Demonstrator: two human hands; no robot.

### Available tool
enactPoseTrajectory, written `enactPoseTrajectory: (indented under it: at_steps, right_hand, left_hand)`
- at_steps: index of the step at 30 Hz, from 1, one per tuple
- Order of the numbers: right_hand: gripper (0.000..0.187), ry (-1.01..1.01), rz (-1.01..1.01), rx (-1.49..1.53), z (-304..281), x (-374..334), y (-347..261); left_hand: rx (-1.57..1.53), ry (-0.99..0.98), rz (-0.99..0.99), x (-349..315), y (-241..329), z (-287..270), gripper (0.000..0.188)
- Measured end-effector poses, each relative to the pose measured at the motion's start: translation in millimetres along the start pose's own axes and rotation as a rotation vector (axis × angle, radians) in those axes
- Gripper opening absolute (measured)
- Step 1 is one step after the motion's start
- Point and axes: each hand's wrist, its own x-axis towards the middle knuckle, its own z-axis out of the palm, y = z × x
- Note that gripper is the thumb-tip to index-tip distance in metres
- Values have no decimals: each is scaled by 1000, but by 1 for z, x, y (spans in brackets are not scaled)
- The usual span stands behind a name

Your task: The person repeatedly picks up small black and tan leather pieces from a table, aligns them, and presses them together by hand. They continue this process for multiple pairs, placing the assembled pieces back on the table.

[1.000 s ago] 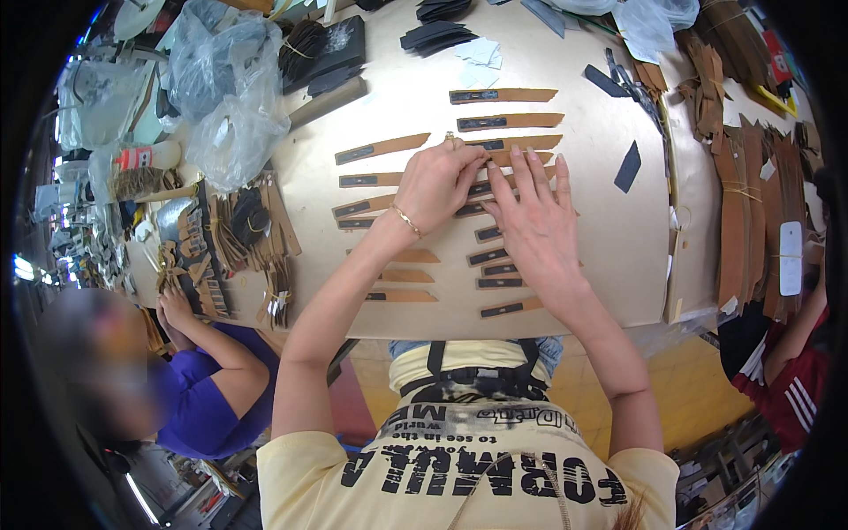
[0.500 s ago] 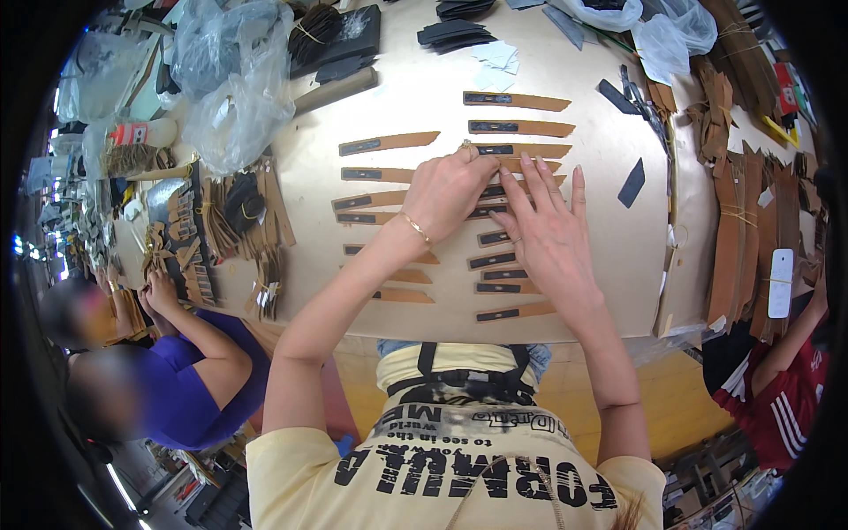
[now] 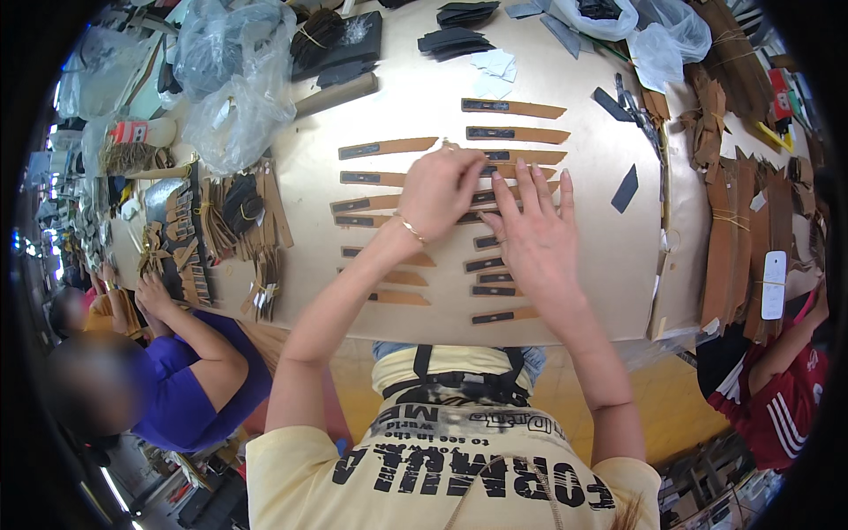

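Observation:
Tan leather strips [image 3: 530,109], each with a black piece on its left end, lie in two columns on the pale table [image 3: 609,265]. My left hand [image 3: 437,190], with a thin bracelet at the wrist, bends over the upper part of the right column. Its fingers are pinched together at the black end of a strip; what they hold, if anything, is hidden. Beside it my right hand [image 3: 539,234] lies flat, fingers spread, across several strips of that column. Strips of the left column [image 3: 402,147] run partly under my left forearm.
Black pieces [image 3: 455,41] and white pieces [image 3: 495,66] lie at the back. Plastic bags [image 3: 234,106] and bundled strips [image 3: 212,212] crowd the left. Tied brown leather [image 3: 729,221] lies at the right. A co-worker in purple [image 3: 199,380] sits left, another in red [image 3: 782,397] right.
My left hand has shifted slightly left and down at the strips, its fingers still pinched. My right hand has slid a little left and down, still flat. The view has shifted slightly.

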Motion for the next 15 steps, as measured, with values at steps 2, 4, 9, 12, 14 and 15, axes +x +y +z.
enactPoseTrajectory:
  at_steps: [2,4,9,12,14,15]
  right_hand:
    - [47,0,1,-8,-1,0,-1]
    - [47,-29,4,-9,-3,0,-1]
    - [48,-15,3,14,-4,1,-2]
    - [51,-22,18,86,-7,1,-4]
    - [52,-11,85,159,-12,-5,-2]
    - [47,108,123,193,-16,-8,1]
  left_hand:
    - [-52,88,-165,0,-6,-14,17]
    - [-285,300,-358,-6,-13,-31,23]
    - [-418,541,-563,-38,-32,-79,27]
    - [-453,468,-601,-46,-21,-89,29]
    - [-490,298,-570,-49,5,-82,28]
    - [-503,174,-580,-46,21,-75,25]
